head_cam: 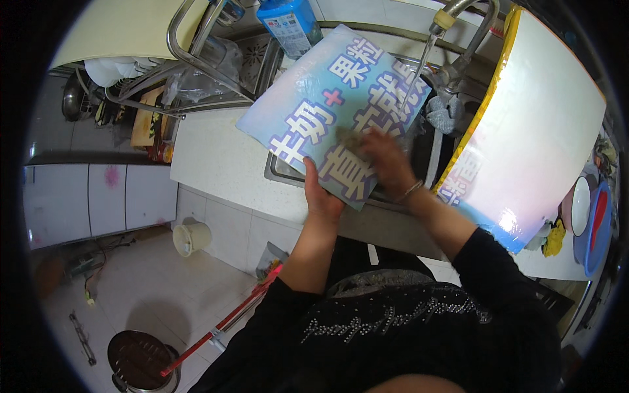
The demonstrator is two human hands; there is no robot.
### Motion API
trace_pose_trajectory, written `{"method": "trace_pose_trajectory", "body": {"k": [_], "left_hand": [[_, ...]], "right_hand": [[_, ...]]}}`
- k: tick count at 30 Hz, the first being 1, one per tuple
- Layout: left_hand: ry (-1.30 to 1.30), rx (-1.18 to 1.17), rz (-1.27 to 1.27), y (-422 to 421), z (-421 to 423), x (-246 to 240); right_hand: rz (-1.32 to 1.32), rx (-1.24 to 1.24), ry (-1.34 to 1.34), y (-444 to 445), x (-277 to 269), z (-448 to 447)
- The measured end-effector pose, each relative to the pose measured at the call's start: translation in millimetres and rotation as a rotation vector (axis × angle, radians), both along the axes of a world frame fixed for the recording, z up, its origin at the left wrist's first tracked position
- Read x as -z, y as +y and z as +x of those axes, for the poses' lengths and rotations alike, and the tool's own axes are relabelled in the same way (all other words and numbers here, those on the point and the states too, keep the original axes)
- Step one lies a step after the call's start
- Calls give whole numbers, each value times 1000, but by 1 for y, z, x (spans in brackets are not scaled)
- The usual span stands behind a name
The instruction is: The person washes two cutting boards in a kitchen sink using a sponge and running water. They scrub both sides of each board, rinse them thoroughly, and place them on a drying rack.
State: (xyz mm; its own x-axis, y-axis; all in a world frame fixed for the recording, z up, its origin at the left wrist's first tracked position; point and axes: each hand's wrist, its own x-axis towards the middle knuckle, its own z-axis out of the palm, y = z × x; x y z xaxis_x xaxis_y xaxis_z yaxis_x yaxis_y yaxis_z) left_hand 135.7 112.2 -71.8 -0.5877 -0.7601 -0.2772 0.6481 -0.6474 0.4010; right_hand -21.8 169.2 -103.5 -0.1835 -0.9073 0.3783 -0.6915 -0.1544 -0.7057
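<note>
My left hand grips the lower edge of a blue and pink printed board, its thumb on the printed face. The board is tilted over a steel sink. My right hand, blurred, presses a greyish scrubbing pad against the board's face; the pad's exact kind cannot be told. Water runs from the metal faucet onto the board's upper right part. A grey cloth hangs near the faucet's base.
A large white board with yellow edging stands at the right. Behind the sink is a blue bottle. A metal rack stands left on the counter. On the floor are a pale bucket and a red-handled mop.
</note>
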Motion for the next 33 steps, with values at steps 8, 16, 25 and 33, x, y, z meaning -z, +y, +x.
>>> {"method": "trace_pose_trajectory", "body": {"k": [8,16,25,33], "left_hand": [[95,21,40,-2,9,19],[-103,39,-35,-2,3,-26],[-224,68,14,-7,60,-37],[-301,77,-77,-15,83,-20]], "right_hand": [[-50,-190,102,15,-17,23],[-26,345,170,-30,34,-66],[256,483,-140,-52,56,-64],[267,342,-530,-74,128,-124]]}}
